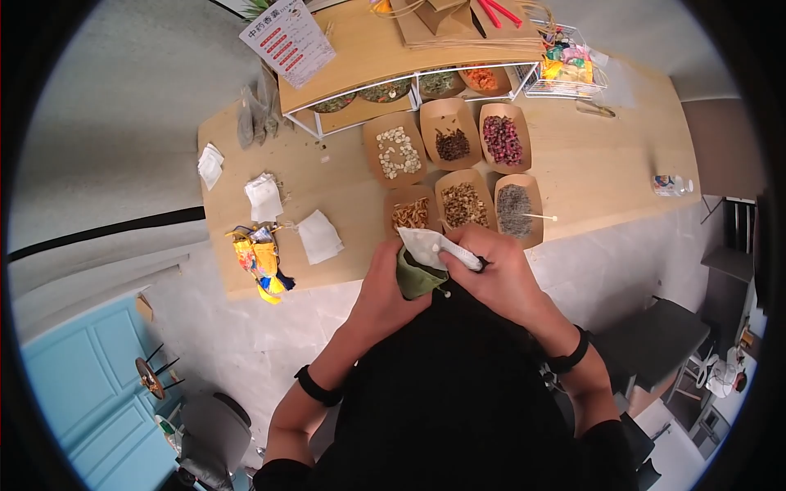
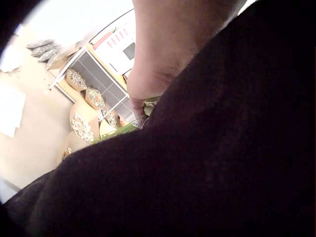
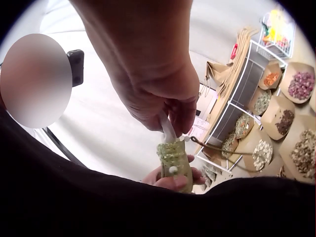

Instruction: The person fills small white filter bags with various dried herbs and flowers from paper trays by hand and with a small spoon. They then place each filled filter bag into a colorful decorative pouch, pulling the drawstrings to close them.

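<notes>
My left hand (image 1: 378, 296) grips a small green drawstring pouch (image 1: 417, 281) by its side in front of my body. In the right wrist view its gathered mouth faces up, with a pale bead on its front and a cord loop (image 3: 217, 147) hanging off to the side. Between thumb and fingers, my right hand (image 1: 501, 274) pinches a white sachet (image 1: 422, 244) at the pouch's mouth. Its lower end overlaps the opening in the right wrist view. A dark sleeve covers most of the left wrist view, hiding much of the pouch.
Several paper trays of dried herbs stand just beyond my hands, including rosebuds (image 1: 503, 140) and grey lavender-like bits (image 1: 514, 210) with a thin stick. White sachets (image 1: 320, 236) and yellow tasselled pouches (image 1: 260, 255) lie at left. A shelf (image 1: 393, 49) spans the back; a bottle (image 1: 672, 186) lies far right.
</notes>
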A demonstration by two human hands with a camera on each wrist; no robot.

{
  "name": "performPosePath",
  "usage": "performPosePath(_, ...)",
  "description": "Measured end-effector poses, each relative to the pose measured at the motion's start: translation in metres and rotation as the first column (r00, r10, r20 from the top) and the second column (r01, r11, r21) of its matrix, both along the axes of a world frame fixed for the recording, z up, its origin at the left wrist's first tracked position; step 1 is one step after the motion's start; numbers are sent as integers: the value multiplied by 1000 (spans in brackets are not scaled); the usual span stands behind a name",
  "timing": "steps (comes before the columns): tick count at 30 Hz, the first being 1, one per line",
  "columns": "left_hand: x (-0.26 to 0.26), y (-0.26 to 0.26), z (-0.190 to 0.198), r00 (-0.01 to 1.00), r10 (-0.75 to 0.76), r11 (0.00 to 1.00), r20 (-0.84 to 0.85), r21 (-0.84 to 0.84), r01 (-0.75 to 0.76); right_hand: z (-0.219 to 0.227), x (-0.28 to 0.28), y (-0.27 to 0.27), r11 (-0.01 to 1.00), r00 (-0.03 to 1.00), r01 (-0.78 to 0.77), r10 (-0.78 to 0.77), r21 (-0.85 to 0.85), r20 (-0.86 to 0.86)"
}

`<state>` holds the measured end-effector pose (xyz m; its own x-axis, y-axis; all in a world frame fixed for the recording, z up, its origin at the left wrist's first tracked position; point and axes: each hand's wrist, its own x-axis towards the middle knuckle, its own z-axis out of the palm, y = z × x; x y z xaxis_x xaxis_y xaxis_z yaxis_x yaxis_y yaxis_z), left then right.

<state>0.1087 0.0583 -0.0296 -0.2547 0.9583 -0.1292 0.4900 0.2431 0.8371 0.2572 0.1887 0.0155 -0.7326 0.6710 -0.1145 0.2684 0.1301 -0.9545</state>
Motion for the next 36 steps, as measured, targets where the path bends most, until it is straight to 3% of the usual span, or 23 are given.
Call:
performPosePath(1,1,-1,0,997,38,999,65,-22,-36,-2,2,0,990,1000,-10,13,140,-21)
performPosePath(3,2,-3,-1,988,79,996,130,-46,-74,6,6,-3,989,1000,-14,11,150,24)
performPosePath(8,4,-5,-6,994,72,992,-88,111,-62,11,9,-5,994,990,-65,54,85,130)
performPosePath(11,5,-7,-8,986,75,991,-149,120,-57,10,8,0,994,978,-108,102,22,179)
performPosePath(16,7,-11,-7,991,1,1000,-137,27,3,12,8,14,931,922,-362,351,43,160)
performPosePath(19,8,-12,-7,990,-32,999,-135,-21,30,9,-2,13,940,907,-341,332,-12,258)
performPosePath(24,-1,-14,11,991,2,999,-134,-47,-8,1,-8,-1,957,937,-289,287,-19,200)
performPosePath(26,-20,-30,17,969,-68,988,236,-120,99,4,-5,2,950,932,-310,310,-32,191)
performPosePath(27,-32,-31,19,970,-67,988,234,-121,97,7,-2,5,939,927,-334,343,-83,150)
performPosePath(28,-47,-29,20,784,-39,932,619,-259,252,11,-1,8,923,920,-362,376,-134,109)
performPosePath(29,-55,-24,21,465,79,845,882,-307,438,16,-2,9,920,918,-368,382,-134,107)
performPosePath(30,-58,-18,22,467,81,847,881,-307,433,21,-4,10,912,912,-394,403,-110,76)
performPosePath(32,-61,-6,26,258,4,721,966,-182,669,29,-6,11,904,905,-417,422,-89,48)
performPosePath(36,-61,6,31,285,-83,608,955,-179,773,36,-12,10,840,839,-541,542,-36,41)
